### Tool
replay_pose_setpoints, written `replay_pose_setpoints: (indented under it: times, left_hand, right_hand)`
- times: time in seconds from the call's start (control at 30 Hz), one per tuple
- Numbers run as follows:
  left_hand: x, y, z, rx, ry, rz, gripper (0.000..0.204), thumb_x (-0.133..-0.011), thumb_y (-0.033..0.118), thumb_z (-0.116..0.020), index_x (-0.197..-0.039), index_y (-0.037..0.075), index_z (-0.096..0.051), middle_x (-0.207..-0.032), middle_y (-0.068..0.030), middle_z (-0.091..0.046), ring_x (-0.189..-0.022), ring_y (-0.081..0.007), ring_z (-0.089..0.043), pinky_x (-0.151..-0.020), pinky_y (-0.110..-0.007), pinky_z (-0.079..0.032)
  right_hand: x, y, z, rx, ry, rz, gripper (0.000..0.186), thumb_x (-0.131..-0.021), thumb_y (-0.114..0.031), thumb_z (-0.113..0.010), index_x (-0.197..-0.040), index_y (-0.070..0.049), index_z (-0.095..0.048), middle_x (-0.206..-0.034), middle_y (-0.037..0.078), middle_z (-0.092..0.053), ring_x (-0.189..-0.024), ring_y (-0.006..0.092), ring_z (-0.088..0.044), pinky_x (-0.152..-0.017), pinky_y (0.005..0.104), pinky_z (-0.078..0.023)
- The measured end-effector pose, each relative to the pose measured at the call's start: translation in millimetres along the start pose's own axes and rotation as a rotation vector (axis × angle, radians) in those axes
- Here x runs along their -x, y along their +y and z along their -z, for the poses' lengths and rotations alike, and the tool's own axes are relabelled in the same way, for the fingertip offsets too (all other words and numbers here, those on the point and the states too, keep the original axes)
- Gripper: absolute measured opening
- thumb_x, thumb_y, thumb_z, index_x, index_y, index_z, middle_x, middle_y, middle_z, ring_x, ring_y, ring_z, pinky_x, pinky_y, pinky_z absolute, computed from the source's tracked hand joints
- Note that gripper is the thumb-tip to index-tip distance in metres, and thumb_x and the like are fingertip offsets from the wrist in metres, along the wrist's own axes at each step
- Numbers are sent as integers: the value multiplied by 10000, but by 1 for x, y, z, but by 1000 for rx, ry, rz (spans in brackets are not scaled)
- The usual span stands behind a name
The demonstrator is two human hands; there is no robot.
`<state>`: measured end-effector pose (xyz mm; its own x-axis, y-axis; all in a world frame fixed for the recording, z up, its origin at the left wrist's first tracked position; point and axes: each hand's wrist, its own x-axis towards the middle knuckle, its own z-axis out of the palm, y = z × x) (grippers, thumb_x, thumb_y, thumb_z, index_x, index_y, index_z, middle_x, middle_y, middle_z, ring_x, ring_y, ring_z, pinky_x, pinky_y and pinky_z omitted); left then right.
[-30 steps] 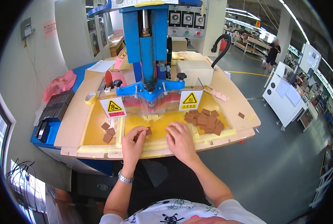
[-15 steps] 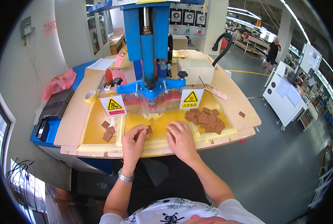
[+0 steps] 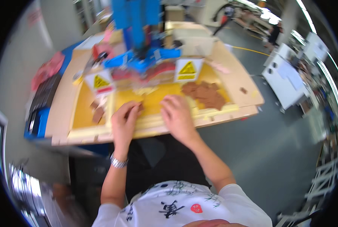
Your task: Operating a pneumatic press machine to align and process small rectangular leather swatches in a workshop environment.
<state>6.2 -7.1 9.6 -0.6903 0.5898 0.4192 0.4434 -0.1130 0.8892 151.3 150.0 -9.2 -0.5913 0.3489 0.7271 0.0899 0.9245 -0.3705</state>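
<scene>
Head view, blurred by motion. Small brown piece (image 3: 140,108) on the yellow work surface (image 3: 157,99), pinched at the fingers of the left hand (image 3: 124,121), near the front edge of the yellow area and just left of centre. Right hand (image 3: 177,116) laid flat just beside it, fingers (image 3: 170,104) pressed loosely together and pointing away, nothing visibly held. Silver wristwatch (image 3: 118,162) worn on the left wrist. Heap of similar brown pieces (image 3: 205,94) piled to the right on the same yellow surface, a few loose brown pieces (image 3: 97,112) scattered to the left. Two yellow triangle warning signs stood behind, one left (image 3: 99,83) and one right (image 3: 187,69). Blue press machine (image 3: 138,30) raised at the back centre. Pale wooden counter (image 3: 61,109) carried everything. Black trays (image 3: 44,96) stacked at the far left edge, pink cloth (image 3: 47,68) beyond them. White cabinet (image 3: 286,79) stood well apart on the grey floor to the right.
</scene>
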Motion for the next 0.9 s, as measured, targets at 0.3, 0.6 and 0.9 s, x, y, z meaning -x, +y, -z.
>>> replay_pose_setpoints:
  times: [0.3,0.6,0.9]
  left_hand:
    - [0,-1,1,3,13,-27,153,-1071,46,-680,-1168,-47,-754,-1037,-106,-834,-922,-151,-795,-846,-280,-613]
    - [2,2,4,-27,-14,-32,152,-1067,50,-683,-1170,-31,-760,-1018,-93,-842,-901,-141,-791,-825,-282,-611]
    - [0,-1,1,-6,-2,-60,167,-1054,39,-699,-1201,-10,-763,-930,-48,-798,-855,-107,-767,-777,-263,-576]
  right_hand:
    - [-2,-5,9,39,-101,-57,217,-980,-88,-727,-1184,-14,-747,-1301,142,-698,-1264,373,-625,-1101,491,-485]
    - [-2,-9,11,43,-102,-60,223,-982,-89,-724,-1188,-8,-744,-1297,145,-698,-1247,380,-632,-1093,498,-486]
    - [-2,-5,8,55,-82,-54,223,-971,-79,-730,-1181,-5,-745,-1277,147,-695,-1244,384,-629,-1084,501,-494]
